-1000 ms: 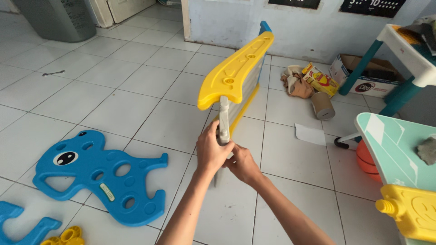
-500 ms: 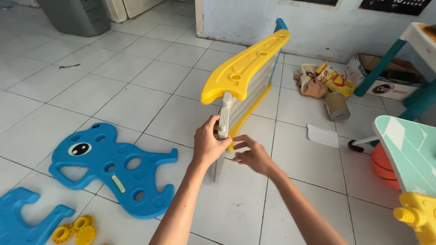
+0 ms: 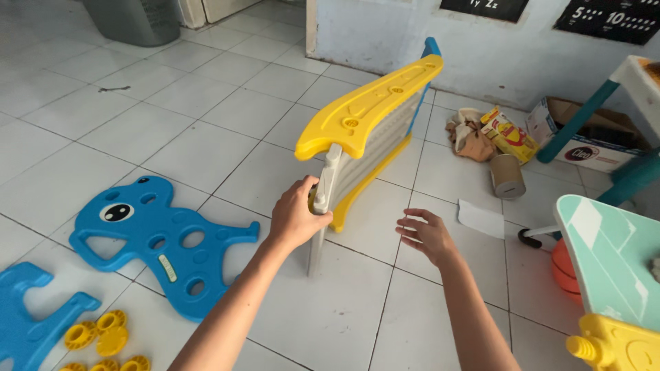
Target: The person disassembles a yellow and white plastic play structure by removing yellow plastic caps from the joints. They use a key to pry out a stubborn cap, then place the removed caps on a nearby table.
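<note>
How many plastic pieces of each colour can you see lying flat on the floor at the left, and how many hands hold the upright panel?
Blue flat pieces: 2, the animal-shaped panel and a partly cut-off piece.
Yellow round connectors: 4 or so, some cut off.
Hands on the upright panel: 1, the left hand; the right hand is apart.
Total floor pieces: about 6.

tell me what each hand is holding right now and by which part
The left hand grips the upright fence panel by its grey end post, fingers wrapped around it just below the yellow top rail. The right hand is open and holds nothing.
</note>
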